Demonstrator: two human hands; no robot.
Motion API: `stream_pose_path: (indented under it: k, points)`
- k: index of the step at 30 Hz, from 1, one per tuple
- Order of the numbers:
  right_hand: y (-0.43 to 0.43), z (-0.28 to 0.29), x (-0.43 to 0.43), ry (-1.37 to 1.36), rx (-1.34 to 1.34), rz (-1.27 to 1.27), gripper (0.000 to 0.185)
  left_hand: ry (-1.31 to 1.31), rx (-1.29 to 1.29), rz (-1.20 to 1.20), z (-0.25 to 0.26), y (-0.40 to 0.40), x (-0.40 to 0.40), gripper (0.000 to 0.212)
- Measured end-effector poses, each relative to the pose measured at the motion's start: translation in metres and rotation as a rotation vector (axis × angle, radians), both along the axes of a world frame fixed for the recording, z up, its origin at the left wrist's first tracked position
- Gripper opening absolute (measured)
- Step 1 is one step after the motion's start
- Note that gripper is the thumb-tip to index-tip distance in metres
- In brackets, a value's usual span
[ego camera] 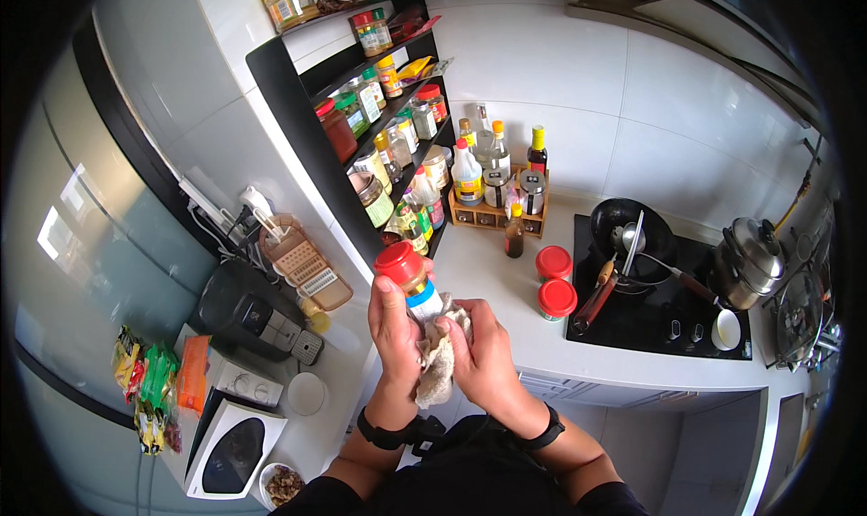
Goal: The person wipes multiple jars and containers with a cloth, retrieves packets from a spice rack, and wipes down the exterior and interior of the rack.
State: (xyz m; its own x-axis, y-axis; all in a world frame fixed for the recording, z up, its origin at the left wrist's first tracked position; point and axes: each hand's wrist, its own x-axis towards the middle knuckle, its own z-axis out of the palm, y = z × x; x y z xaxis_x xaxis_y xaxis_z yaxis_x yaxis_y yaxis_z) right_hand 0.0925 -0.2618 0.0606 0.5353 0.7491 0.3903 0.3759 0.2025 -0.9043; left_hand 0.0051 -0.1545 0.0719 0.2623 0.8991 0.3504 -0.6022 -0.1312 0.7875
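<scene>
My left hand point(396, 336) is closed around a spice jar point(411, 279) with a red cap and a blue-and-white label, tilted with its cap away from me. My right hand point(484, 353) grips a crumpled beige cloth point(439, 367) and presses it to the lower part of the jar, whose bottom is hidden. Beyond my hands stands a black spice rack point(281, 76) filled with jars and bottles. On the counter point(501, 272) to the right are two red-lidded containers point(557, 299) and a small dark sauce bottle point(515, 235).
A wooden condiment rack point(498, 223) stands by the tiled wall. The black cooktop point(650, 330) at right bears a wok point(603, 225), a steel pot point(752, 259) and a white bowl point(726, 330). At left are a grater point(308, 265), a black appliance point(234, 306) and a white microwave point(264, 431).
</scene>
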Motion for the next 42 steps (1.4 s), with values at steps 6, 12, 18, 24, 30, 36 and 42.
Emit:
stream_pose_path:
  k: [6, 12, 18, 24, 30, 36, 42]
  points:
    - [-0.044, 0.025, 0.010, -0.044, -0.022, 0.078, 0.031, -0.016, 0.145, -0.079, -0.005, 0.013, -0.001, 0.066]
    - [-0.028, 0.054, 0.043, -0.229, 0.327, -0.140, 0.021, 0.149, 0.442, -0.119, -0.021, 0.002, -0.006, 0.072]
    - [0.016, 0.046, 0.055, -0.003, 0.238, -0.154, 0.021, 0.164, 0.483, -0.281, -0.027, -0.004, 0.001, 0.065]
    - [0.064, 0.024, 0.058, 0.158, 0.184, -0.110, 0.025, 0.281, 0.677, -0.165, -0.013, 0.025, 0.010, 0.066]
    - [0.094, 0.033, 0.060, -0.070, 0.205, -0.115, 0.019, 0.291, 0.546, -0.050, 0.004, 0.062, 0.019, 0.067]
    - [0.113, 0.042, 0.073, 0.143, -0.045, 0.107, 0.024, -0.006, 0.250, -0.115, 0.043, 0.105, 0.035, 0.068]
    - [0.108, 0.032, 0.077, 0.598, -0.053, 0.299, 0.036, 0.157, 0.291, -0.105, 0.052, 0.128, 0.067, 0.059]
